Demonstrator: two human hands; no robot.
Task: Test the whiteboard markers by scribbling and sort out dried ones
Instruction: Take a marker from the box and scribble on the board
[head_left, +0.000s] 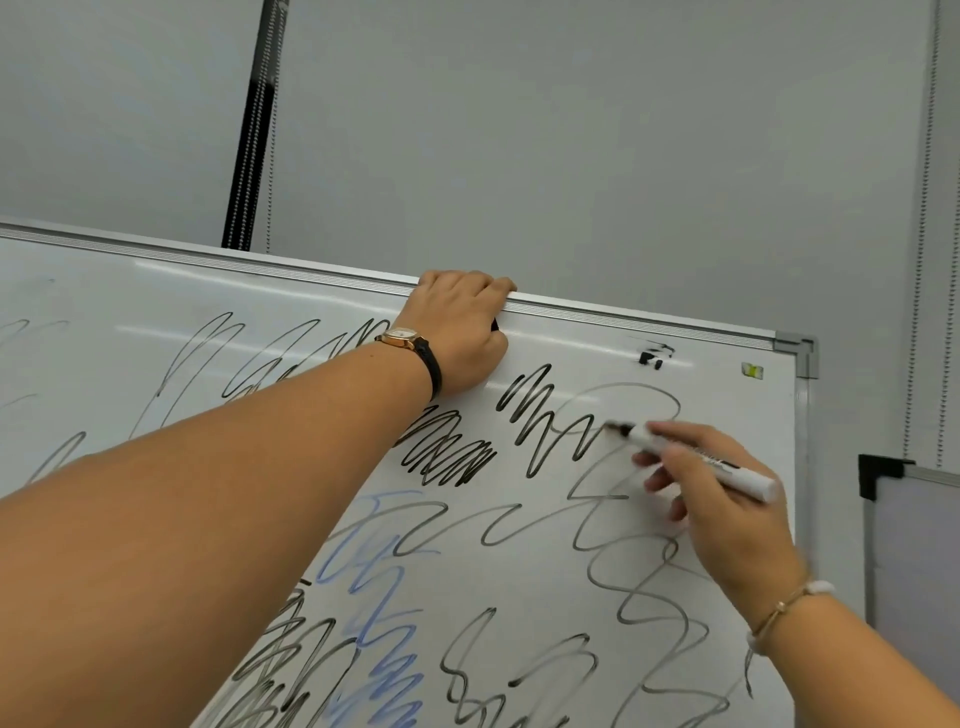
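GRIP: my right hand (727, 499) pinches the marker (696, 457); left hand (457, 332) curls over the whiteboard (156, 291) top rail | AXIS: marker below that rail, tip up-left touching the board at the black zigzag (540, 421), tail down-right | UNCLEAR: dark bit under left palm, perhaps a cap; other markers unseen

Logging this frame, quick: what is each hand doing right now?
Left hand: fingers curled over the top edge of the whiteboard, gripping it.
Right hand: pinching the marker, tip touching the whiteboard.
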